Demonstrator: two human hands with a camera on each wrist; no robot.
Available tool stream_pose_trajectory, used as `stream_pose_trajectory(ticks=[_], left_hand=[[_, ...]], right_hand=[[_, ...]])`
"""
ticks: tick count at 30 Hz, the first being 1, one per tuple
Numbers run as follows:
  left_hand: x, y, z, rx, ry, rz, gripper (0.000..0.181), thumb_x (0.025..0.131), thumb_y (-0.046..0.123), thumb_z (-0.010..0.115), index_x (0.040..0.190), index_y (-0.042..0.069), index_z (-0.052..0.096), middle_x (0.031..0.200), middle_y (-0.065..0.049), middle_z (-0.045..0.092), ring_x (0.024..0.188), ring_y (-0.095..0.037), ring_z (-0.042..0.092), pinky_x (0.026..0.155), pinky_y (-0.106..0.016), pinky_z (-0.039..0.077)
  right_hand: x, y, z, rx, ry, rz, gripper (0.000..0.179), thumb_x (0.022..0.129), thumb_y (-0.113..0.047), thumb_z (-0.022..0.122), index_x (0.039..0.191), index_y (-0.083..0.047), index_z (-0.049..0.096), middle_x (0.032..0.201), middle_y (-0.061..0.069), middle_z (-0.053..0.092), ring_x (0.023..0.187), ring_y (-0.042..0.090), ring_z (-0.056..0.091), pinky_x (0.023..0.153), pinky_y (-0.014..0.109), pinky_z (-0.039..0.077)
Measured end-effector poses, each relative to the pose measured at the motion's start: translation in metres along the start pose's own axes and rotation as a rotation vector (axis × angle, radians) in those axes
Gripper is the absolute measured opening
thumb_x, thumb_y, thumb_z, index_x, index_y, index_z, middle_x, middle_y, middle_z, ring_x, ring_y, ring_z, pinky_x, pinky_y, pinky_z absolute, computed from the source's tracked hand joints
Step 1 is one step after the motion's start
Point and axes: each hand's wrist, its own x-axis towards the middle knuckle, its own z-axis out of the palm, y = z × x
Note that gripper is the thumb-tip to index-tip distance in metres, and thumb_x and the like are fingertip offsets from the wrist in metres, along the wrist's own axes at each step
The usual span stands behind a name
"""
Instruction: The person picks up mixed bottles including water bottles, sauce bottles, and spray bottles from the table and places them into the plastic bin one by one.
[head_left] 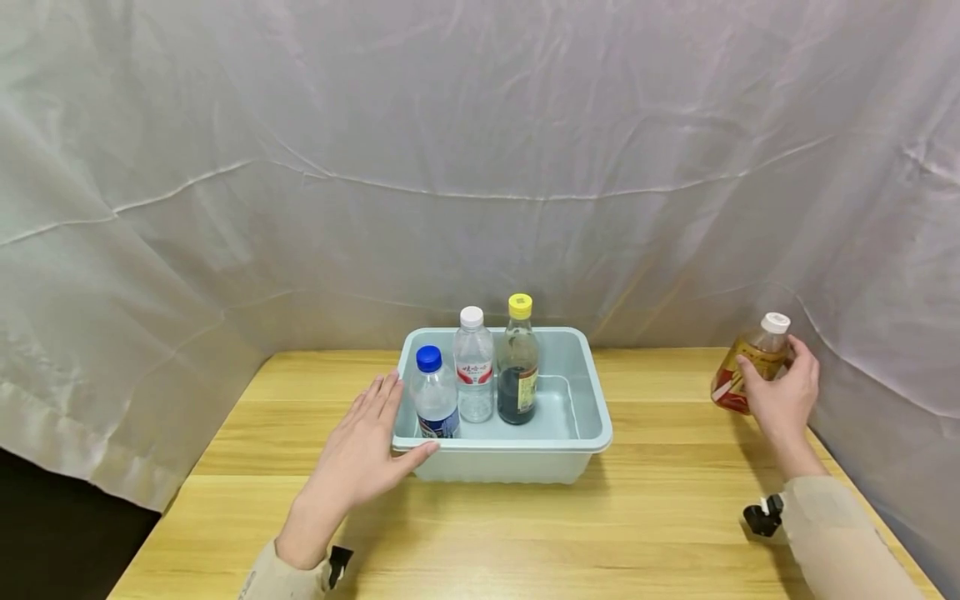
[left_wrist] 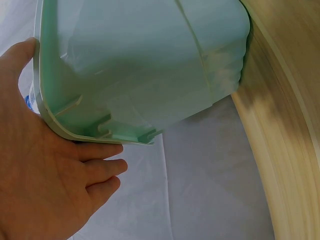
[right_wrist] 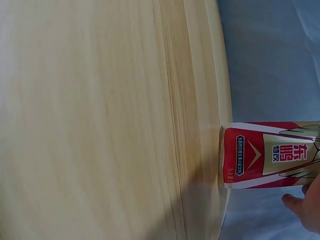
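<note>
A pale blue plastic basin (head_left: 502, 467) stands on the table. My left hand (head_left: 358, 457) touches its left front corner, fingers extended along the outer side and thumb at the front rim. Inside the basin are a clear bottle with a blue cap (head_left: 435, 398), a clear bottle with a white cap (head_left: 474, 354) and a yellow-capped bottle of dark liquid (head_left: 517, 379). At the far right, my right hand (head_left: 786, 396) grips a drink bottle (head_left: 763, 360) with a white cap and a red and gold label, which tilts slightly. The right wrist view shows the label (right_wrist: 265, 155) and a few fingers.
The wooden table (head_left: 660, 517) has its back edge against a grey cloth curtain (head_left: 480, 150), which also hangs at both sides. To the right of the three bottles, the basin floor (head_left: 555, 408) is visible. Small black devices (head_left: 763, 518) sit at the wrists.
</note>
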Motion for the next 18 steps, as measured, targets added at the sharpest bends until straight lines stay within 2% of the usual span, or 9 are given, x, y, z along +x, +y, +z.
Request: stream_pose_trajectory(ticks=[11,18], left_hand=[[0.0000,0.0003,-0.0007,0.002,0.001,0.003,0.107,0.093,0.074,0.057,0.160,-0.005,0.032,0.169,-0.021,0.026,0.155,-0.041,0.026,0.126,-0.054,0.026],[0.0001,0.0002,-0.0005,0.000,-0.001,0.002,0.107,0.093,0.074,0.056,0.160,-0.004,0.031,0.169,-0.020,0.025,0.156,-0.040,0.024,0.126,-0.054,0.026]], right_hand=[[-0.0010,0.0001,-0.0017,0.000,0.002,-0.018,0.075,0.095,-0.022,0.073,0.158,-0.007,0.035,0.155,0.021,0.041,0.142,0.038,0.042,0.122,0.047,0.033],[-0.0062,-0.0054,-0.0030,0.008,0.016,-0.017,0.076,0.095,-0.026,0.074,0.158,-0.010,0.036,0.153,0.018,0.042,0.140,0.033,0.046,0.117,0.037,0.040]])
